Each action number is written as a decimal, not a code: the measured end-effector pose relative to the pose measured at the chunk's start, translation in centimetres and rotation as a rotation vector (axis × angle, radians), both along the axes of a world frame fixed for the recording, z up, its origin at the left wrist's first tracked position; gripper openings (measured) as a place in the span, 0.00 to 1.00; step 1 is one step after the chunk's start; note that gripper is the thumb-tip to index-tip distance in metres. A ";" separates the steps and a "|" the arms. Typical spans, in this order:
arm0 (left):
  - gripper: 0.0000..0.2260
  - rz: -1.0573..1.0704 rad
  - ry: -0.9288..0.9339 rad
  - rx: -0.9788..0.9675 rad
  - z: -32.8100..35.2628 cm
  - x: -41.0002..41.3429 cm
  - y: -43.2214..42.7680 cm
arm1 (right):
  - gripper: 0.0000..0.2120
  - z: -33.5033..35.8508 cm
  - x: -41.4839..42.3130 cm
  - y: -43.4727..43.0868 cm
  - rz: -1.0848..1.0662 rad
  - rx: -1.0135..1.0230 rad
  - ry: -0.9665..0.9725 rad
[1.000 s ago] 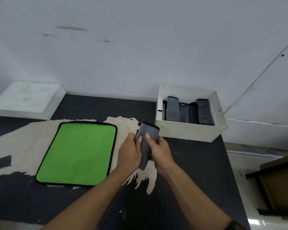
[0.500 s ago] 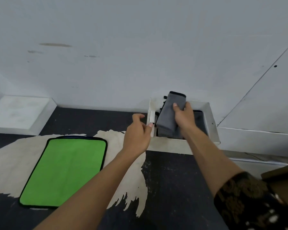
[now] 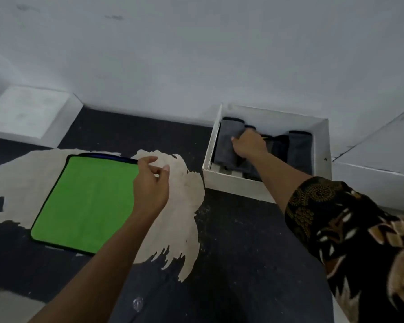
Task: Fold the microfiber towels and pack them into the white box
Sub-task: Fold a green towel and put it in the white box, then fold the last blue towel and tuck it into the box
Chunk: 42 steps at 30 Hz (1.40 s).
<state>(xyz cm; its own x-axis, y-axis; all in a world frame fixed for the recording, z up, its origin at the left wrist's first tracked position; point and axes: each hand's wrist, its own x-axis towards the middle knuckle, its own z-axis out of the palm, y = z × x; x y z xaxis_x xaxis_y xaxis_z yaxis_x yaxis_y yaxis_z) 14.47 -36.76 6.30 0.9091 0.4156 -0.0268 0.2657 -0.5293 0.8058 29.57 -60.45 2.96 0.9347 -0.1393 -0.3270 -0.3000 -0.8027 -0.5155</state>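
Note:
The white box (image 3: 231, 181) stands at the back right of the table against the wall. Inside it stand several folded grey towels. My right hand (image 3: 248, 143) reaches into the box and grips the leftmost folded grey towel (image 3: 226, 143), which sits upright at the box's left wall. Another folded grey towel (image 3: 299, 148) stands at the box's right side. A bright green towel (image 3: 86, 201) with a dark border lies flat and unfolded on the table to the left. My left hand (image 3: 151, 185) hovers over the green towel's far right corner, fingers apart, holding nothing.
The table top (image 3: 243, 264) is black with a large worn pale patch under and around the green towel. A low white block (image 3: 28, 113) sits at the back left by the wall. The white wall runs close behind the box.
My right hand has lowered the grey towel down into the left end of the box. My left hand has let go of the box rim and drawn back left over the green towel.

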 end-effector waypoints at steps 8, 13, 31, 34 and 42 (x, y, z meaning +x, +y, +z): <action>0.12 0.011 0.046 0.022 0.1 -1.8 1.0 | 0.27 1.1 -1.2 2.5 0.217 -0.355 -0.288; 0.13 -0.012 0.038 0.122 0.5 -3.0 3.9 | 0.22 2.6 -1.9 4.2 0.424 -0.307 0.053; 0.32 -0.365 0.416 0.690 -3.7 -9.4 27.8 | 0.23 0.5 -25.5 29.4 0.149 -0.131 -0.254; 0.33 -0.497 0.540 0.766 -6.0 -11.3 32.2 | 0.27 -2.0 -27.8 32.4 0.415 -0.209 -0.189; 0.29 -0.793 0.406 1.009 -8.7 -14.6 35.7 | 0.20 -4.9 -30.8 33.7 0.674 -0.429 -0.107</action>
